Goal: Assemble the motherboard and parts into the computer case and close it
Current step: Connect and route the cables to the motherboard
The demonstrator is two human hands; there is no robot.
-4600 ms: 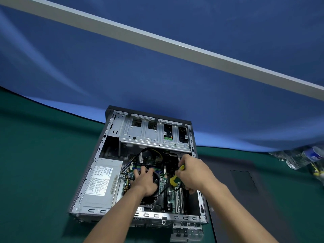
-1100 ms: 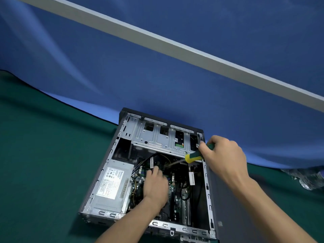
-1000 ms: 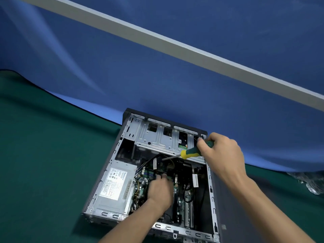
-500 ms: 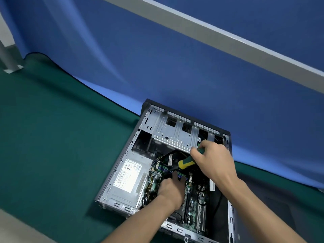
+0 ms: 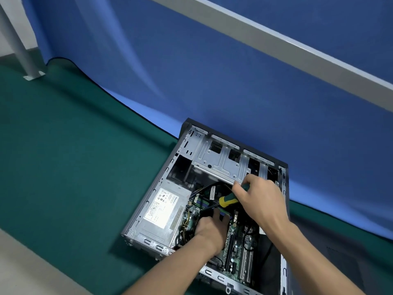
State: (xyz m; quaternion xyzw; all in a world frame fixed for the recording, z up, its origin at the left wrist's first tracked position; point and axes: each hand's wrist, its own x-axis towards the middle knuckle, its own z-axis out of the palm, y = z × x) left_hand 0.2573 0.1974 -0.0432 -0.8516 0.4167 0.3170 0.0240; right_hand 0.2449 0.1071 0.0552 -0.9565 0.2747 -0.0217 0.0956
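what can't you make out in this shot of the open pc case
Head view only:
- Screwdriver tip: hidden behind the left hand.
- What the left hand touches on the motherboard: covered by that hand.
- Power supply label text: too small.
- Computer case near corner: cut off by the bottom edge.
- Screwdriver handle end: inside the right hand grip.

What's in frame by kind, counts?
Hands: 2, left and right
Screwdriver: 1
Case: 1
Power supply: 1
Motherboard: 1
Drive cage: 1
Total: 7
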